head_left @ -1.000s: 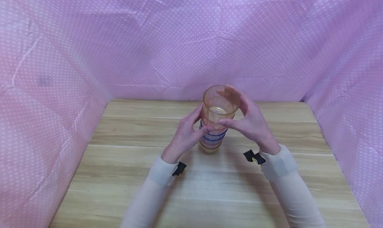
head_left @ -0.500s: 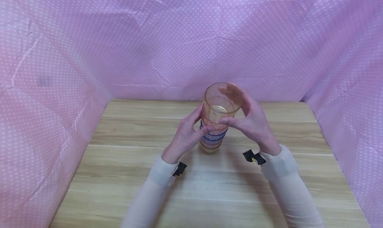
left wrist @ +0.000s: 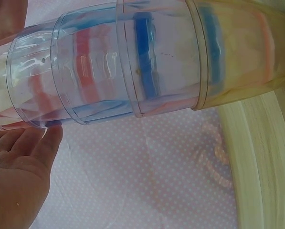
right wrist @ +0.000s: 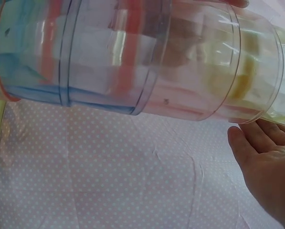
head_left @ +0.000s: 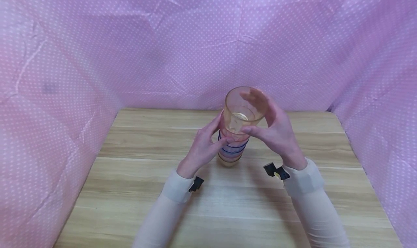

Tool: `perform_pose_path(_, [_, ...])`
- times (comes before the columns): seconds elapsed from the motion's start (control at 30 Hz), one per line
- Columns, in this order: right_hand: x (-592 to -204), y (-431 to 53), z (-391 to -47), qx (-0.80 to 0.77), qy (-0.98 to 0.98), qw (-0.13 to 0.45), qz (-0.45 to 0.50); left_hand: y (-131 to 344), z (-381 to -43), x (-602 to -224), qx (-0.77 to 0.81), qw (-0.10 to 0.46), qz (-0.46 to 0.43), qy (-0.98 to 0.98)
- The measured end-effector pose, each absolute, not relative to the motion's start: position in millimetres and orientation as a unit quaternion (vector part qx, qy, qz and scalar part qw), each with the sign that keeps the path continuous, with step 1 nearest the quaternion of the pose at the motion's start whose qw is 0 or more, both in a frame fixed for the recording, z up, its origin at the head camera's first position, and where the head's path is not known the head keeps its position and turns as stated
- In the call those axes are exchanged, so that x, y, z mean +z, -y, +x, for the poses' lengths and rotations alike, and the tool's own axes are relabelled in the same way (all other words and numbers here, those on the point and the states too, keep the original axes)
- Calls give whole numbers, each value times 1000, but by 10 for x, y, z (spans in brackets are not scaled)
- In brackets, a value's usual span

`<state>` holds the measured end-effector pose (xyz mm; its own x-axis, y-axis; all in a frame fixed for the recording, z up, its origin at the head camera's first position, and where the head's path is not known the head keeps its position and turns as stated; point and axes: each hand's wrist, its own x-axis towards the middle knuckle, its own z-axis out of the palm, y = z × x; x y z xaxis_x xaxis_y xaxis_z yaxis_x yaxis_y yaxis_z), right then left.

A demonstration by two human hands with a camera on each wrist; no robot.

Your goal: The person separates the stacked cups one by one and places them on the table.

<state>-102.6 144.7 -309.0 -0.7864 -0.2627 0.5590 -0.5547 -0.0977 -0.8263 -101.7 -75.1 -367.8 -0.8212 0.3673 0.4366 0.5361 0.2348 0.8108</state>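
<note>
A tall stack of nested clear plastic cups (head_left: 232, 149) stands upright on the table, tinted yellow, blue and pink, with blue rims showing low down in the head view. My left hand (head_left: 202, 146) grips the stack around its upper part, thumb in front and fingers behind. Above it, my right hand (head_left: 281, 132) holds the yellowish top cup (head_left: 234, 122) from the right side, its fingers seen through the wall. That cup leans slightly right, its base still inside the cup below. Both wrist views show the stack's banded walls (left wrist: 166, 62) close up.
The wooden table (head_left: 130, 190) spreads out around the stack. Pink dotted cloth (head_left: 182, 52) hangs behind and on both sides, close along the table's back edge. Small black devices (head_left: 276, 171) sit at the wrists.
My right hand has drawn the top cup a little up and to the right, so more of it rises above the stack. The left hand stays nearly still on the stack.
</note>
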Motion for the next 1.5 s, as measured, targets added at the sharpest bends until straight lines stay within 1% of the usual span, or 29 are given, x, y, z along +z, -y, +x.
perform_pose_path(0.37, [-3068, -1442, -1029, 679, 648, 130, 319, 742, -1008, -3679, -548, 78, -287, 782])
perform_pose_path(1.0, [-2939, -1418, -928, 729, 580, 179, 318, 740, -992, -3695, -540, 86, -278, 790])
perform_pose_path(1.5, [-2896, -1605, -896, 756, 539, 221, 298, 717, -1017, -3737, -562, 90, -288, 770])
